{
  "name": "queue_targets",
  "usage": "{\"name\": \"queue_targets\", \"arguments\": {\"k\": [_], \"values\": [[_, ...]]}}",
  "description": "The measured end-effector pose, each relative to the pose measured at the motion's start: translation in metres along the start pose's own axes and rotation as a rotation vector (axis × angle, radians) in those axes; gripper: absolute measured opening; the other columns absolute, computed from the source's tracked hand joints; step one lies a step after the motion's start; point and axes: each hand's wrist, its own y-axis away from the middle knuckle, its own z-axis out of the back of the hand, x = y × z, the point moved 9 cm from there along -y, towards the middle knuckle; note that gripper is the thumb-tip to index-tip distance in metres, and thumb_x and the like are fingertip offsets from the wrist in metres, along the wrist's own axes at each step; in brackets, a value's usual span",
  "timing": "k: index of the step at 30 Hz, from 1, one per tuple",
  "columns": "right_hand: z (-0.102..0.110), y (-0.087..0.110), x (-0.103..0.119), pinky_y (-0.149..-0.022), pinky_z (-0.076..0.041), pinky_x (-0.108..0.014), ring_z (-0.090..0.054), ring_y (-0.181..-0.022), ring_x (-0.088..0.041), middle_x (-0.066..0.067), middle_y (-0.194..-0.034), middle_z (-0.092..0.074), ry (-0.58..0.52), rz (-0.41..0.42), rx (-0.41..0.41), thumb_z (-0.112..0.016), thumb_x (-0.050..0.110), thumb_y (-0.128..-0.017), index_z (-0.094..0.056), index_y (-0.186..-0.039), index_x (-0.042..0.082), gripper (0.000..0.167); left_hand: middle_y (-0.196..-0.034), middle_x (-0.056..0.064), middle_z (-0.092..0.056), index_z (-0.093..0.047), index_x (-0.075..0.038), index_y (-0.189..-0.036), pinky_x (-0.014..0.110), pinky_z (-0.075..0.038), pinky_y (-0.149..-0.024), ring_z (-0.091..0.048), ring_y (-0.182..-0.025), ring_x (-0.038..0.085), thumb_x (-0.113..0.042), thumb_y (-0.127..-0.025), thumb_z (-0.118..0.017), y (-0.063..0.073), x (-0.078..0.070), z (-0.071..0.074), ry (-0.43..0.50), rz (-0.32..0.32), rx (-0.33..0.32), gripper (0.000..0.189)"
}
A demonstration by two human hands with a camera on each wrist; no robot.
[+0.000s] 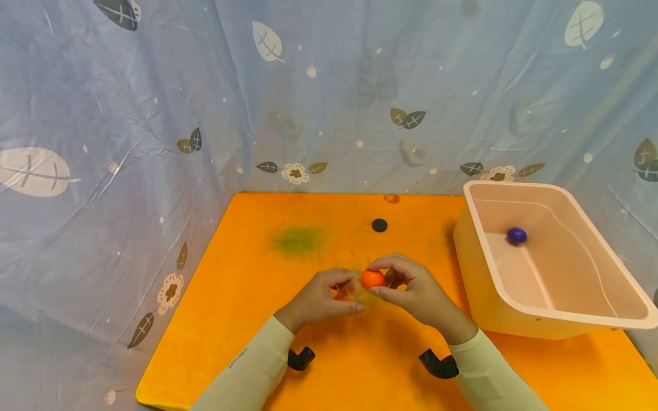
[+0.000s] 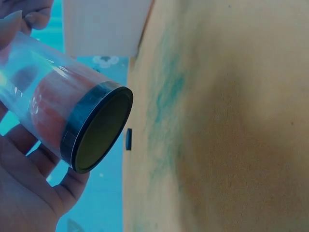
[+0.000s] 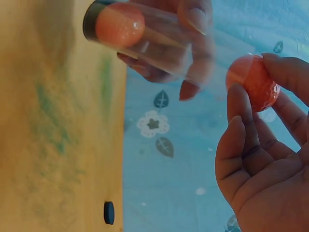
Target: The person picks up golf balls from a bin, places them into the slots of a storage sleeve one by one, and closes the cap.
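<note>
Here, orange ball [image 1: 372, 279] between the hands [image 1: 329, 294] [image 1: 415, 288]

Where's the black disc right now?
Head view: the black disc lies on the orange table, beyond the right hand and left of the pale tub.

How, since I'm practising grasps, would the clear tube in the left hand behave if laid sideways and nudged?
The clear tube would probably roll, given its round sides. It looks smooth and shiny, so could be slippery. With the orange ball inside sitting near the dark end, that end could be heavier.
</note>
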Motion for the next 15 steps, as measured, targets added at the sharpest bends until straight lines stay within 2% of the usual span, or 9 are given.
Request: {"name": "queue_targets", "arguments": {"k": [4, 7, 9, 11, 15], "values": [[-0.003, 0.001, 0.0, -0.072, -0.059, -0.033, -0.068, -0.082, -0.022, -0.005, -0.117, -0.07, -0.01, 0.014, 0.023, -0.081, -0.004, -0.097, -0.074, -0.13, 0.009, 0.036, -0.106, 0.002, -0.071, -0.075, -0.029, -0.12, 0.039, -0.047, -0.084, -0.06, -0.093, 0.026, -0.029, -0.096, -0.089, 0.0, 0.002, 0.0, -0.004, 0.018, -0.01, 0.028], [-0.002, 0.001, 0.002, -0.073, -0.058, -0.033, -0.068, -0.082, -0.021, -0.003, -0.114, -0.07, 0.0, 0.025, 0.027, -0.08, -0.004, -0.098, -0.072, -0.132, 0.01, 0.038, -0.122, -0.008, -0.073, -0.074, -0.025, -0.112, 0.04, -0.049, -0.088, -0.067, -0.105, 0.028, -0.029, -0.096, -0.088, 0.0, 0.002, 0.001, -0.012, 0.024, -0.018, 0.022], [0.0, 0.001, 0.004, -0.072, -0.058, -0.033, -0.069, -0.083, -0.021, -0.001, -0.113, -0.07, 0.01, 0.03, 0.025, -0.079, -0.004, -0.098, -0.072, -0.133, 0.012, 0.039, -0.129, -0.006, -0.073, -0.072, -0.023, -0.108, 0.04, -0.05, -0.088, -0.068, -0.11, 0.028, -0.03, -0.096, -0.088, 0.0, 0.003, 0.001, -0.023, 0.024, -0.022, 0.021], [0.004, 0.0, 0.005, -0.069, -0.057, -0.033, -0.068, -0.083, -0.02, 0.0, -0.11, -0.069, 0.03, 0.029, 0.025, -0.079, -0.003, -0.099, -0.071, -0.134, 0.014, 0.039, -0.135, -0.003, -0.072, -0.075, -0.023, -0.112, 0.04, -0.051, -0.088, -0.068, -0.111, 0.025, -0.031, -0.096, -0.088, 0.001, 0.004, 0.002, -0.029, 0.033, -0.026, 0.022], [0.017, -0.004, 0.014, -0.07, -0.057, -0.032, -0.069, -0.085, -0.019, 0.0, -0.11, -0.071, 0.079, 0.037, 0.034, -0.078, -0.003, -0.099, -0.073, -0.132, 0.013, 0.036, -0.131, -0.006, -0.072, -0.076, -0.028, -0.137, 0.04, -0.053, -0.088, -0.065, -0.099, 0.016, -0.034, -0.096, -0.088, 0.003, 0.006, 0.002, -0.045, 0.059, -0.026, 0.044]]}}
